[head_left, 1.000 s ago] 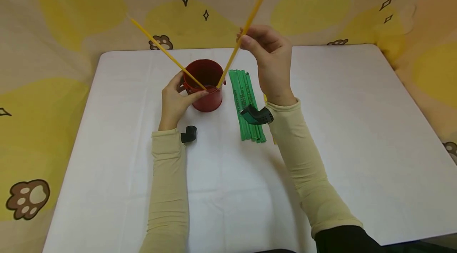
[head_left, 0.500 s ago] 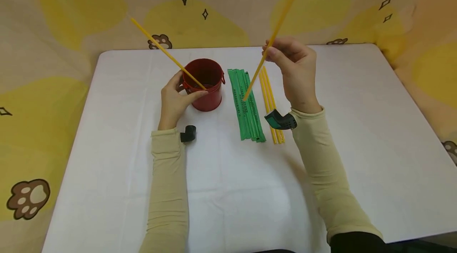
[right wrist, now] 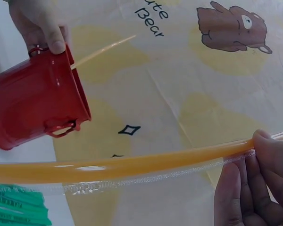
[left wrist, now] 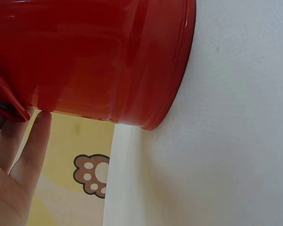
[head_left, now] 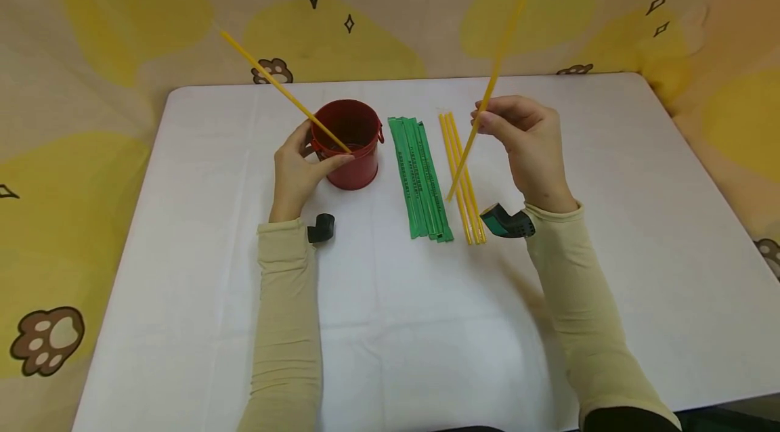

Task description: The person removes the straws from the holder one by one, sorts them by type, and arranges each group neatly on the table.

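Note:
My left hand (head_left: 295,175) grips a small red bucket (head_left: 353,176), its thumb along the near rim and its fingers round the left side. One yellow drinking straw (head_left: 274,83) leans inside the bucket and sticks out to the upper left. Between thumb and fingers, my right hand (head_left: 530,144) pinches another yellow straw (right wrist: 132,167), cased in a clear plastic sleeve. That straw slants upright, its lower end above several yellow straws (head_left: 468,208) lying on the table. In the left wrist view, fingertips (left wrist: 43,120) touch the bucket's wall near its handle lug.
Several thin green packets (head_left: 420,181) with dark print lie side by side between the bucket and the loose yellow straws. The table (head_left: 378,351) has a white cover. A patterned yellow cloth (head_left: 390,12) hangs behind it.
My right hand has moved right and nearer to me, carrying the straw from the bucket's rim across the green packets to above the yellow straws. The left hand and bucket stay still.

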A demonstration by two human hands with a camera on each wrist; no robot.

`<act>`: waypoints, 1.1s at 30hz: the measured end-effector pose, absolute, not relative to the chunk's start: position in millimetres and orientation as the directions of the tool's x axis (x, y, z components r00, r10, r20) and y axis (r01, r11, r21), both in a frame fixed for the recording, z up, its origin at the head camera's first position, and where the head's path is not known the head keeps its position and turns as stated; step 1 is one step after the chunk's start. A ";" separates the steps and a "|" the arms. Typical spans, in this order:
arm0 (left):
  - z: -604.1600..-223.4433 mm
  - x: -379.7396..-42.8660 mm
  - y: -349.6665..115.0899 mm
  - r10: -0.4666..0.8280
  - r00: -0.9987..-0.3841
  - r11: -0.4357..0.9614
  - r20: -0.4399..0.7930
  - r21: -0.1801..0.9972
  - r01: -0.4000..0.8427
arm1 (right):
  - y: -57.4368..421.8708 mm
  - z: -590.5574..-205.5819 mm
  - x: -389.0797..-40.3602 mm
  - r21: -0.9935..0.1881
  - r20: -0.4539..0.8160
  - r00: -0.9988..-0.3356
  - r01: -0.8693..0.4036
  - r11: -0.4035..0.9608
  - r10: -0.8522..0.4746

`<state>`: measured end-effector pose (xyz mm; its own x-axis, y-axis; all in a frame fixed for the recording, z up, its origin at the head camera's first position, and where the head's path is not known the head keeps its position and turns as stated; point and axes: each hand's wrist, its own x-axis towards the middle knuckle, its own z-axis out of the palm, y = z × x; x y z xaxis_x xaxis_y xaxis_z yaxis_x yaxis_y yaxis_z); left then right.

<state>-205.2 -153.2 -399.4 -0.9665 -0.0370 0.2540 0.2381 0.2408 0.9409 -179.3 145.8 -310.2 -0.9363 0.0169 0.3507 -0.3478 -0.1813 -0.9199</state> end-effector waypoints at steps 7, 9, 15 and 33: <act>-399.4 -205.2 -152.2 -0.035 -0.968 0.234 0.248 0.944 0.234 | 163.7 -315.1 -170.5 -0.952 0.272 -0.961 -0.261 -0.161 -0.054; -399.7 -205.2 -152.1 -0.033 -0.967 0.232 0.252 0.943 0.238 | 169.6 -317.0 -168.1 -0.960 0.248 -0.966 -0.235 -0.152 -0.070; -399.9 -205.3 -151.5 -0.030 -0.964 0.228 0.263 0.941 0.250 | 187.4 -324.8 -162.0 -0.979 0.188 -0.977 -0.178 -0.098 -0.097; -399.9 -205.4 -153.2 -0.034 -0.966 0.235 0.257 0.941 0.242 | 214.6 -347.0 -156.6 -0.998 0.002 -0.990 -0.009 0.054 -0.144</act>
